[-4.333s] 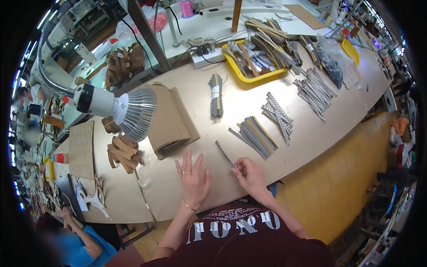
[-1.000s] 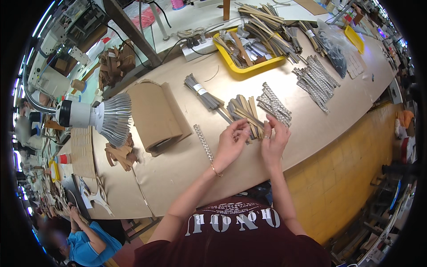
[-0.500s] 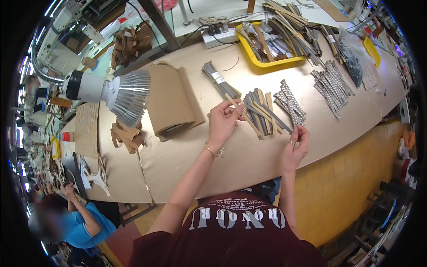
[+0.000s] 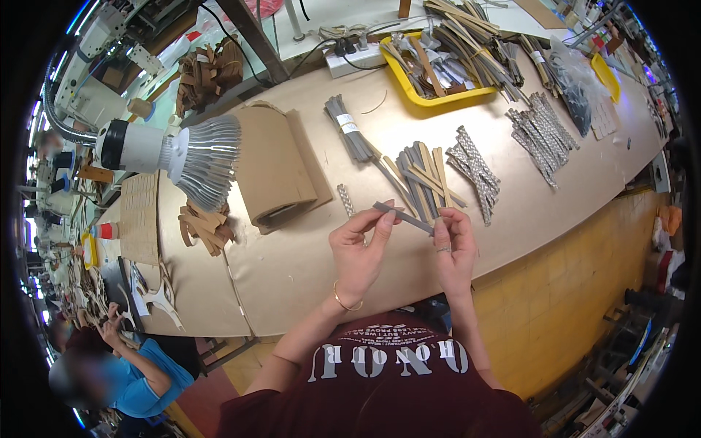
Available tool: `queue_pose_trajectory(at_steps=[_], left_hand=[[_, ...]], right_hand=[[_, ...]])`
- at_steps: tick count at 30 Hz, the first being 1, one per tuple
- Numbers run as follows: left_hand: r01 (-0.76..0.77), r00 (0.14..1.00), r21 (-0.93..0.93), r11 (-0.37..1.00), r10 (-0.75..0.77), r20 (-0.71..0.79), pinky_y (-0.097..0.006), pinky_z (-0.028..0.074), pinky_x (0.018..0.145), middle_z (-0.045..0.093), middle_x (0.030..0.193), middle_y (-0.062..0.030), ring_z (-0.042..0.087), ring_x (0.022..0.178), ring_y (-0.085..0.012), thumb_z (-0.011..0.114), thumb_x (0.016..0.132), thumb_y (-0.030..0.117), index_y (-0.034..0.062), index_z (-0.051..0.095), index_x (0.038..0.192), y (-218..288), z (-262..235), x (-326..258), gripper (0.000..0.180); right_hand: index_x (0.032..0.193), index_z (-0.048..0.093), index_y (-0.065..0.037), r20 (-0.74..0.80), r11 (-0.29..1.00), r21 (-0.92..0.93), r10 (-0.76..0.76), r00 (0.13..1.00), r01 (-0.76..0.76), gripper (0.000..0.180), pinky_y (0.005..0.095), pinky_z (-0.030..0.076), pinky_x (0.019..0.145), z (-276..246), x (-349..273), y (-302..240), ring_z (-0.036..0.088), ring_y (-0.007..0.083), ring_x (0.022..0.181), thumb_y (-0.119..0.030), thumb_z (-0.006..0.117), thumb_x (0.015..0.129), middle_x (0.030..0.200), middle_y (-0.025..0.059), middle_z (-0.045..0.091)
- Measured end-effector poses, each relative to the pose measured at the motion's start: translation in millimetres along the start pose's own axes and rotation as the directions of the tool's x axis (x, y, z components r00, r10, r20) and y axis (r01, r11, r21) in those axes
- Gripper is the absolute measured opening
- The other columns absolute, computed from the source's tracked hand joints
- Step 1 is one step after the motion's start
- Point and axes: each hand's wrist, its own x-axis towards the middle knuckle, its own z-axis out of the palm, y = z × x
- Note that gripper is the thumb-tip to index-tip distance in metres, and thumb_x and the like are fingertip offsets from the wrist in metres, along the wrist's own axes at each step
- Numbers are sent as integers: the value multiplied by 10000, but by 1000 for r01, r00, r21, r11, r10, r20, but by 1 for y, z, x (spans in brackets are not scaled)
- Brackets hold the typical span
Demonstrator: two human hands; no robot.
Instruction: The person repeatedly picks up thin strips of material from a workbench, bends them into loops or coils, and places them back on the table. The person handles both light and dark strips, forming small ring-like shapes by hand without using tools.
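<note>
A short flat grey strip (image 4: 412,221) is stretched between my two hands above the near part of the table. My left hand (image 4: 363,247) pinches its left end between thumb and fingers. My right hand (image 4: 455,248), a ring on one finger, grips the strip's right end. Just beyond them lies a loose pile of grey and tan strips (image 4: 421,175), some crossing. Behind my left hand is a short braided piece (image 4: 345,197), partly hidden. A bundle of grey strips (image 4: 354,142) with a white paper band lies farther back.
Silvery braided strips lie in a near group (image 4: 475,171) and a far group (image 4: 542,139). A yellow tray (image 4: 431,104) of strips stands at the back. Left are a cardboard roll (image 4: 274,164), a lamp (image 4: 204,157) and brown scraps (image 4: 207,228). A co-worker (image 4: 146,376) sits lower left.
Both hands have drawn back toward me and closer together, bringing the grey strip off the pile. My left hand has let go of a tan strip and taken the grey strip's end.
</note>
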Motion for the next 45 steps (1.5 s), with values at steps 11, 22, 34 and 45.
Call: queue_pose_trajectory(at_steps=[11,22,34,45], left_hand=[[-792,596,475,383,654,466,-285,487,600,706,1037,-88,645,726,-156,779,700,58,41,708,1118,10,-16,4,424],[-814,567,470,341,642,516,-278,500,622,679,1098,-119,646,740,-164,733,705,52,25,720,1109,4,-23,0,405],[-848,504,466,253,656,561,-269,486,611,674,1084,-124,638,732,-154,697,712,67,41,728,1111,1,-26,2,401],[-862,466,467,195,666,582,-260,434,570,669,1049,-95,579,646,-117,728,780,46,47,726,1113,2,-26,6,333]], right_hand=[[954,678,44,257,999,35,-20,966,12,99,288,504,735,-12,-16,-74,630,177,794,-34,680,891,904,112,649],[1001,680,52,276,999,33,-12,961,3,117,268,487,746,-12,-16,-77,627,162,809,-16,630,920,911,112,659],[995,689,46,279,996,62,43,959,-63,132,271,477,768,-12,-18,-79,606,143,812,-24,586,948,901,95,664],[991,689,48,291,995,49,65,954,-82,146,271,475,763,-13,-18,-75,601,140,811,-48,583,960,897,94,662]])
